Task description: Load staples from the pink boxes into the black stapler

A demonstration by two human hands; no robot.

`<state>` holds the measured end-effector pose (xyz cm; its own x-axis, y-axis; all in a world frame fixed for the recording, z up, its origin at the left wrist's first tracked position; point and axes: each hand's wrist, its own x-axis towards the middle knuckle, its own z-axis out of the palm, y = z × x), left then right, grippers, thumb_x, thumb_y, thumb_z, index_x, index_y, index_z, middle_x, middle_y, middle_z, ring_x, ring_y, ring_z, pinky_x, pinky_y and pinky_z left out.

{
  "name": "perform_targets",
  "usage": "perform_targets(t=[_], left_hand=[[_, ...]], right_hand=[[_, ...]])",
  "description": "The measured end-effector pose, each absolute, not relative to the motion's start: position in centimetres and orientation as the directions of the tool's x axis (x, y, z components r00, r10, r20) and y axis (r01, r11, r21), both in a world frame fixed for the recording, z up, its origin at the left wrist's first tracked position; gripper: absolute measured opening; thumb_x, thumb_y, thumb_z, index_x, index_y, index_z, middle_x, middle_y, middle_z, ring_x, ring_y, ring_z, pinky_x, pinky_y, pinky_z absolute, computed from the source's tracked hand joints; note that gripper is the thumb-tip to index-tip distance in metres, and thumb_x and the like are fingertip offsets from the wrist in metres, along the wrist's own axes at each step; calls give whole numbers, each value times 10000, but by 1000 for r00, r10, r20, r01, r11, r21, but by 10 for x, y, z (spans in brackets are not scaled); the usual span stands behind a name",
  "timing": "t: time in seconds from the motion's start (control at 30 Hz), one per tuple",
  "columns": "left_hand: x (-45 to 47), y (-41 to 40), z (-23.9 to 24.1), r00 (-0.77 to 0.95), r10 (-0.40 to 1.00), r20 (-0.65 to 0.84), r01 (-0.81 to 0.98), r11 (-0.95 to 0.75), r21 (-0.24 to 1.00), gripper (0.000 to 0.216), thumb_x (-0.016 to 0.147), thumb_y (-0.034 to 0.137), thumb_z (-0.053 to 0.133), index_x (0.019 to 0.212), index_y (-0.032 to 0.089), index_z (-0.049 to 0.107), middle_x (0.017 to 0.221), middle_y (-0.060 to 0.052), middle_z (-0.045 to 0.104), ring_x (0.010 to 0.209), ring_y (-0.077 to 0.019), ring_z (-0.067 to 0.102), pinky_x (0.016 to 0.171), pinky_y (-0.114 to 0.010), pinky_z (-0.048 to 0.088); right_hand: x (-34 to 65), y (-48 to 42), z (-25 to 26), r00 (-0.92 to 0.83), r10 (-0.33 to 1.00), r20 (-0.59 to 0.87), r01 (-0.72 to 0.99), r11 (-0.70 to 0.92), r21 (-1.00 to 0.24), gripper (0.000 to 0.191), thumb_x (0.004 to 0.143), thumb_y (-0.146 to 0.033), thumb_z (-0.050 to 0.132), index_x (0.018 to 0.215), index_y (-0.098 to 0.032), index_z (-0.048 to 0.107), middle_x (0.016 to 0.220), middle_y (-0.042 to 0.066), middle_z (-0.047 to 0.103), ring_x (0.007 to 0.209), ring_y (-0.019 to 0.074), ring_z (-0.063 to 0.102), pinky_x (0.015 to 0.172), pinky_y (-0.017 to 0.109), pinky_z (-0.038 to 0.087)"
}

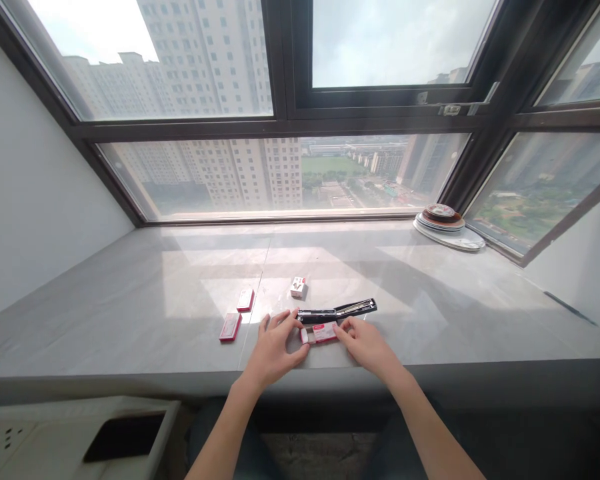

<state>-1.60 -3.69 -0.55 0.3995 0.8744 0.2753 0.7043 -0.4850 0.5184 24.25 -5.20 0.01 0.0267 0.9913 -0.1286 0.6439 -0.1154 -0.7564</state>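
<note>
A small red-and-white staple box (325, 332) lies between my hands near the sill's front edge, its tray slid partly out to the left. My left hand (274, 350) grips the tray's left end between thumb and fingers. At the other end, my right hand (367, 345) pinches the sleeve of the same box. Just behind it rests a black stapler (337, 311), opened out flat with its metal rail showing. What the tray holds is too small to make out.
Two more red-and-white boxes, a farther one (245, 300) and a nearer one (230, 327), lie to the left. A small white box (298, 287) stands behind the stapler. Stacked plates (450, 239) sit at the far right corner by the window. A pale plastic bin (167, 427) is below left.
</note>
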Motion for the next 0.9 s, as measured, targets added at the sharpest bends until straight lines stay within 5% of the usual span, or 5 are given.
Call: perform_targets(t=[0.17, 0.57, 0.9], left_hand=[[-11, -44, -7, 390, 856, 338, 701, -514, 494, 306, 911, 350, 659, 1211, 300, 631, 1579, -31, 474, 1490, -291, 383, 1213, -520, 350], [-16, -42, -3, 390, 858, 334, 682, -513, 521, 295, 908, 333, 671, 1200, 308, 641, 1569, -36, 485, 1474, -296, 404, 1191, -530, 387], [-17, -40, -1, 382, 860, 338, 674, -509, 535, 376, 888, 324, 685, 1259, 324, 623, 1511, -18, 547, 1445, -293, 439, 1180, -511, 407]], right_hand=[[219, -45, 12, 46, 992, 115, 756, 41, -653, 250, 982, -434, 550, 1085, -255, 690, 713, 4, 686, 692, 183, 628, 610, 271, 338], [172, -6, -1, -53, 995, 83, 405, 98, -909, 260, 916, -417, 603, 1050, -212, 692, 540, -57, 563, 513, 139, 539, 561, 251, 402], [168, -11, 22, -172, 959, 224, 628, 282, -725, 161, 924, -360, 601, 945, -238, 704, 623, -32, 612, 596, 143, 551, 590, 259, 327]])
